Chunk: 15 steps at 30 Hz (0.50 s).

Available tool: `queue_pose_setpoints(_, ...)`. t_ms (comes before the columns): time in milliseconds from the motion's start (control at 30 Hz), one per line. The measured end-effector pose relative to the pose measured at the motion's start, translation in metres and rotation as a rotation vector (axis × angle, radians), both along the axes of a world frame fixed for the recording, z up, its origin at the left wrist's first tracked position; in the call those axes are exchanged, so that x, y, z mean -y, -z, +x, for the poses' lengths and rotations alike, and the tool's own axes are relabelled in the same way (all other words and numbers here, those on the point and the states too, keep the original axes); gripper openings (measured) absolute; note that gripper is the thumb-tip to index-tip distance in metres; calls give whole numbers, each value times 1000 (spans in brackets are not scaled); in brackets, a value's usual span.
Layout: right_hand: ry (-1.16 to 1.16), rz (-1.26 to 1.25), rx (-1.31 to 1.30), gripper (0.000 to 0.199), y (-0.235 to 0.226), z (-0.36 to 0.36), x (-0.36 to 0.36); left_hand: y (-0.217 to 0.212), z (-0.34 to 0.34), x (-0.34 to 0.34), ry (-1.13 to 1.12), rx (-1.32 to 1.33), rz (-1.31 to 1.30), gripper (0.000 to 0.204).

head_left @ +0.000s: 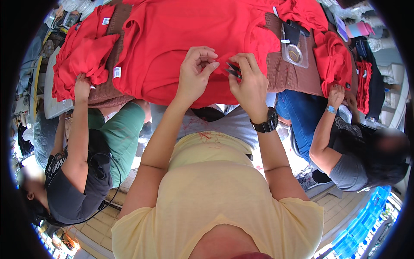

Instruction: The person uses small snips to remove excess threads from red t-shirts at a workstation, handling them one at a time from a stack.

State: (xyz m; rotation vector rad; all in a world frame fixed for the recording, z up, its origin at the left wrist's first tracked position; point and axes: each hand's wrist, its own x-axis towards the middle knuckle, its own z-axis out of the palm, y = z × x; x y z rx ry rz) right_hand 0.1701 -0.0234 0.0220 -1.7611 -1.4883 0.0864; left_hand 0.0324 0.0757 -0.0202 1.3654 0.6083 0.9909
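Note:
A large red garment (194,34) is spread over the brown padded table in front of me. My left hand (196,75) hovers over its near part, fingers loosely curled, with a gap between thumb and fingertips and nothing visible in it. Close by on the right, my right hand (249,82) is closed around small dark thread snips (233,71). The blades of the snips point left, toward my left hand. A black watch sits on my right wrist. Bits of red thread (208,136) lie on my shirt and lap.
On the left, a person's hand (83,87) holds a bunched red garment (88,56). At right, another person's hand (336,95) touches a red garment (332,56). A clear plastic container (296,54) with a roll in it lies on the brown tabletop (291,80).

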Motion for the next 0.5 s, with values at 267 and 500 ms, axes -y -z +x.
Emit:
queue_pose_setpoints(267,-62,-19,-326,14,14,16,-8,-13,-3,5,-323,-431,736,23)
queue_pose_setpoints(500,-100,-54,-381,13,8,15,-5,-9,13,33,-241,-210,367,28)
